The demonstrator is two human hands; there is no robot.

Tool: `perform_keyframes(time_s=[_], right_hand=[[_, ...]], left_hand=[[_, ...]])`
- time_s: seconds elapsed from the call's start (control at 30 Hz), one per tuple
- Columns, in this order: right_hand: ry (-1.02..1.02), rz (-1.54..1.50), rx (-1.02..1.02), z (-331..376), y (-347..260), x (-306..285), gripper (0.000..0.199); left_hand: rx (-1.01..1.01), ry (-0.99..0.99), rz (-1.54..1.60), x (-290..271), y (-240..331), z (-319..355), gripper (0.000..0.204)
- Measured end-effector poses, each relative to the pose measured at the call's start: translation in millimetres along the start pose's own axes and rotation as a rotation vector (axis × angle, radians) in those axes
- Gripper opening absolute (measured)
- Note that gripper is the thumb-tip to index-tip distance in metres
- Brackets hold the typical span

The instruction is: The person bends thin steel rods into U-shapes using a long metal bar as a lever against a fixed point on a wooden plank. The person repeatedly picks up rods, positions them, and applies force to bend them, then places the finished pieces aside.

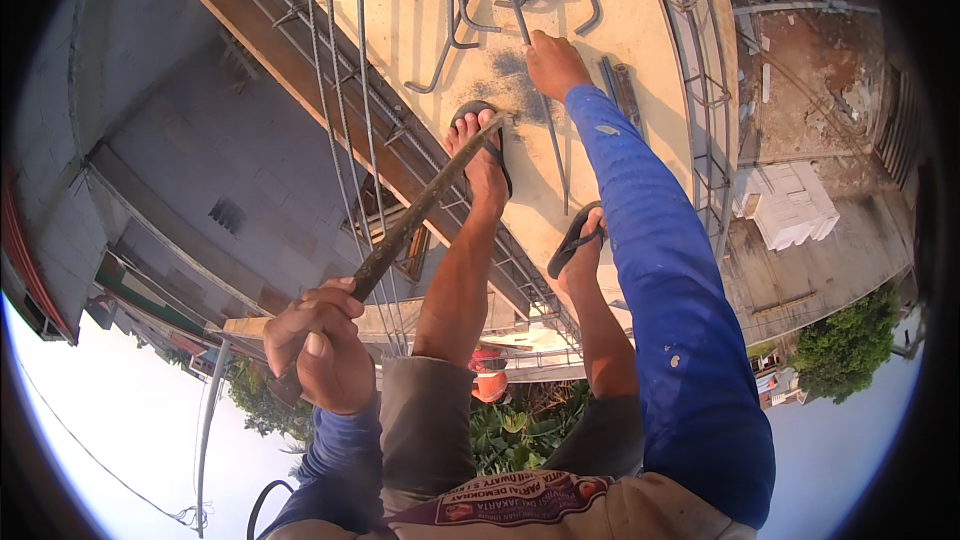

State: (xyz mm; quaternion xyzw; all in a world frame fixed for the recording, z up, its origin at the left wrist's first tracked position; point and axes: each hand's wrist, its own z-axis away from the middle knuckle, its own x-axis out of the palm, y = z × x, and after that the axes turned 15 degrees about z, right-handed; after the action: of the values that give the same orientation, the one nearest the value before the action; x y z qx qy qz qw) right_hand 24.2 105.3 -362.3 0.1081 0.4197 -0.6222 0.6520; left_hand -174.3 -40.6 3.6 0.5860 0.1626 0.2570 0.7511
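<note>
My left hand [330, 345] is closed around the thick end of a long, dark, worn metal bar [405, 225]. The bar slants up and right, its far tip beside my sandalled left foot [485, 165]. Farther forward, my right hand [556, 64] grips a thin steel rod [557, 155], which lies lengthwise over the plywood board [640, 0]. Beyond that hand is a heap of bent steel rods [432, 83] with hooked ends. Dark grey powder [515, 80] is spread on the board between my left foot and my right hand.
Two short dark pieces of pipe [627, 95] lie right of my right hand. Rebar cages run along the board's left and right [700, 90] sides. Long ribbed bars [345, 100] rise at the left. Past the edges, lower ground with a white block stack [785, 202] shows.
</note>
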Motion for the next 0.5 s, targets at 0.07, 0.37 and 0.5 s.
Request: perform_keyframes(time_s=[0.07, 0.37, 0.5], right_hand=[[-0.013, -0.017, 0.010, 35, 14, 13, 0.020], [-0.053, -0.294, 0.223, 110, 31, 77, 0.023], [-0.035, -0.276, 0.161, 100, 16, 75, 0.023]], left_hand=[[-0.006, 0.054, -0.010, 2, -12, 5, 0.026], [-0.012, 0.035, 0.000, 0, -11, 3, 0.026], [-0.016, 0.033, -0.018, -4, -12, 6, 0.028]])
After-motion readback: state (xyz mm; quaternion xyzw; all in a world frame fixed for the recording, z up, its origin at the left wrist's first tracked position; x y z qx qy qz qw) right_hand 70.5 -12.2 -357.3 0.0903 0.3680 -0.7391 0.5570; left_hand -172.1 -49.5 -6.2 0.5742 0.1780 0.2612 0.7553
